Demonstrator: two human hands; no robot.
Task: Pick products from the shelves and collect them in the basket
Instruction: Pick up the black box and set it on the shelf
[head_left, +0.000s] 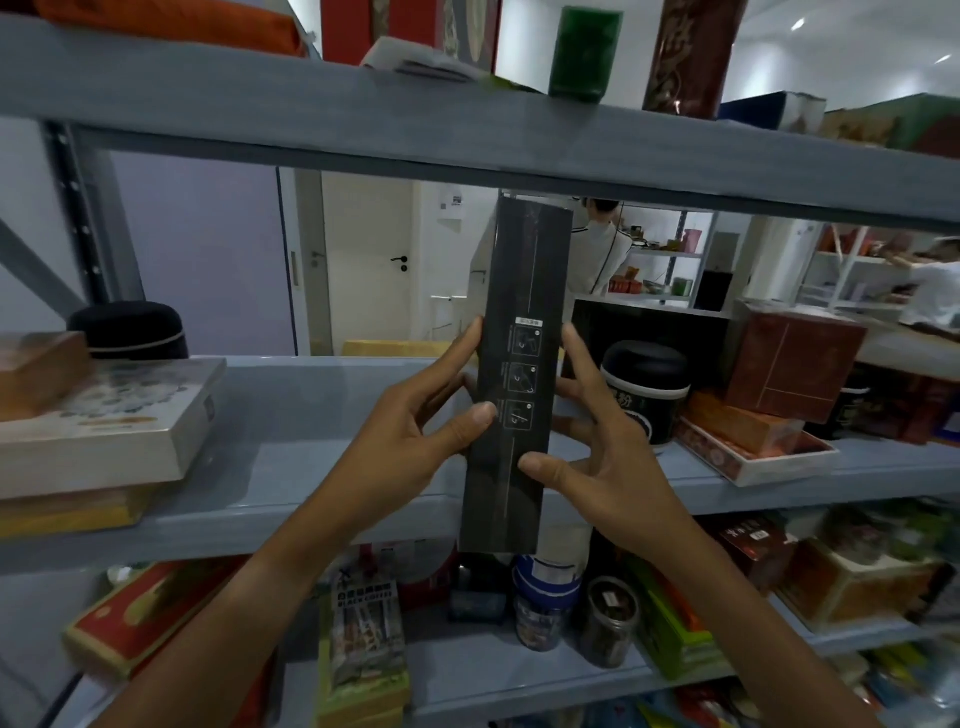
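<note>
Your two forearms reach up from the bottom edge of the head view, and between them you hold a long black box (514, 384) upright in front of the grey shelving. Your left hand (415, 415) grips its left edge, thumb pressed on the printed face and fingers spread along the side and behind. Your right hand (597, 447) takes the right edge the same way, thumb on the lower front, fingers curled around the back. The box's top end reaches the underside of the upper shelf (467, 119); its bottom end hangs below the lip of the middle shelf (291, 415).

On that middle shelf, a flat pale box (104, 415) lies at your left, and a black-lidded jar (644, 389) stands just right of your right hand, with a reddish-brown carton (789, 358) beyond it. Below, a black coffee pack (363, 634) and a clear jar (610, 618) stand on the lower shelf. No basket shows in this view.
</note>
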